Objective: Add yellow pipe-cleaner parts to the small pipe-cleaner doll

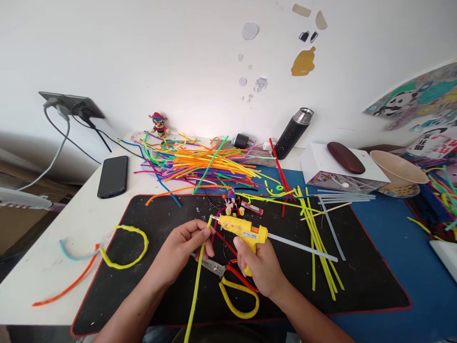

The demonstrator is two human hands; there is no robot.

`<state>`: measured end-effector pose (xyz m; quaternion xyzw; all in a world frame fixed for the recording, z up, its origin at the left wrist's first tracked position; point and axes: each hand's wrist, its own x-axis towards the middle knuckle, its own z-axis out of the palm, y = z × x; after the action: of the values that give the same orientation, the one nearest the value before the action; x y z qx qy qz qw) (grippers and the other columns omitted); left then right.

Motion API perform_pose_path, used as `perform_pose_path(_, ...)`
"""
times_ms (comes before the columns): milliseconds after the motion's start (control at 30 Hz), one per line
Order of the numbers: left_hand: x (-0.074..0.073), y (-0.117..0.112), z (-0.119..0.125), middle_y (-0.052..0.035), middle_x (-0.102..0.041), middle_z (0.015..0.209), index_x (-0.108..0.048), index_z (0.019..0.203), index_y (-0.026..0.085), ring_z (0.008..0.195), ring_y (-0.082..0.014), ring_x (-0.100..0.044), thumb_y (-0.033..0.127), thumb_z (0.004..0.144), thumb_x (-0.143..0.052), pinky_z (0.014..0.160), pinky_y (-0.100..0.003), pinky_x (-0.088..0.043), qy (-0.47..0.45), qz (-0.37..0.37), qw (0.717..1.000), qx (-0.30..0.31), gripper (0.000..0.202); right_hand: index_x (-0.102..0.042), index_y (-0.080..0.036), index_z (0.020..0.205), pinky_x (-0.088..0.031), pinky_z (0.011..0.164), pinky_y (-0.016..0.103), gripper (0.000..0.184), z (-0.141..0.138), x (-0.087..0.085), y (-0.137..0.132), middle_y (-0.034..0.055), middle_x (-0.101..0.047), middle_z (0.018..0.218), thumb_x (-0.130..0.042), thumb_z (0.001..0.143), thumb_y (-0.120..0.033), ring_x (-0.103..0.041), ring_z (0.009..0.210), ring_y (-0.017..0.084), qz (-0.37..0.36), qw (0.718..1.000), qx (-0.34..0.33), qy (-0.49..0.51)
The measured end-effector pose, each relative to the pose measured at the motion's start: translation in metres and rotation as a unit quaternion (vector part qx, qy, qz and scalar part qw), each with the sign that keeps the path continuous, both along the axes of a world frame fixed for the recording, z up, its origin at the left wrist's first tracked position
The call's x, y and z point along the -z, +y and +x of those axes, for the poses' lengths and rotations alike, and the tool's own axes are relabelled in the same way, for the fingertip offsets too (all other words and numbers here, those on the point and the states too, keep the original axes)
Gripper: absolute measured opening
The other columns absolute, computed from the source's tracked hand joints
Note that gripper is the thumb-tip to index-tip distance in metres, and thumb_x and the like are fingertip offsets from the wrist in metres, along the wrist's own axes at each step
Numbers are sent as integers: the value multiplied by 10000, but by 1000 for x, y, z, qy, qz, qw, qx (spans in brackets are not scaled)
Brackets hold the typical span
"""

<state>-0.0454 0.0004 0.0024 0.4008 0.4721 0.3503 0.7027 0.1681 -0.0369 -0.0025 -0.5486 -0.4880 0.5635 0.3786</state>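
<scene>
Pinched in my left hand (191, 245) is a yellow-green pipe cleaner (195, 290), its long end hanging down toward the front edge. My right hand (262, 269) grips a yellow hot glue gun (235, 225) by its handle, with a clear glue stick (303, 247) sticking out of the back. The gun's metal nozzle is at the top end of the pipe cleaner; whether they touch I cannot tell. Beneath my hands lie scissors (240, 299) with yellow and red handles, partly hidden. A small pipe-cleaner figure (233, 204) stands just behind the gun.
Several yellow-green pipe cleaners (317, 243) lie on the black mat (285, 305) at right. A colourful pile (210, 164) fills the back. Around it are a phone (113, 176), a black thermos (293, 134) and a white box (342, 171). A bent yellow piece (124, 264) lies left.
</scene>
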Motion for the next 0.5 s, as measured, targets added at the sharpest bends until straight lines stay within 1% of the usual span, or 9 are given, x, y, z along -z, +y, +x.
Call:
perform_pose_path(233,-2,2,0,-22,-733,642,-681,850,177,563,-135,-618,573,886,-787,551,-238,-433,2,-2,1000,-11,411,-473,-230,572,-384,504,272,630,-2,-6,-1,-26,-465,480,-560,979,-704,-445,463,126,8,1000,-12,-11)
perform_pose_path(400,-1,1,-2,-18,-730,636,-691,873,182,567,-139,-622,567,884,-791,548,-240,-436,-3,-4,1000,-20,398,-470,-230,588,-367,495,270,625,-2,-6,-1,-33,-447,481,-552,976,-713,-422,457,121,-6,1000,-21,-16)
perform_pose_path(500,0,1,-2,-21,-730,637,-689,858,180,565,-138,-618,564,886,-789,552,-242,-440,-1,-2,1000,-17,397,-470,-229,586,-370,501,270,627,-2,-5,-1,-32,-449,485,-550,981,-709,-430,461,121,-1,1000,-18,-15)
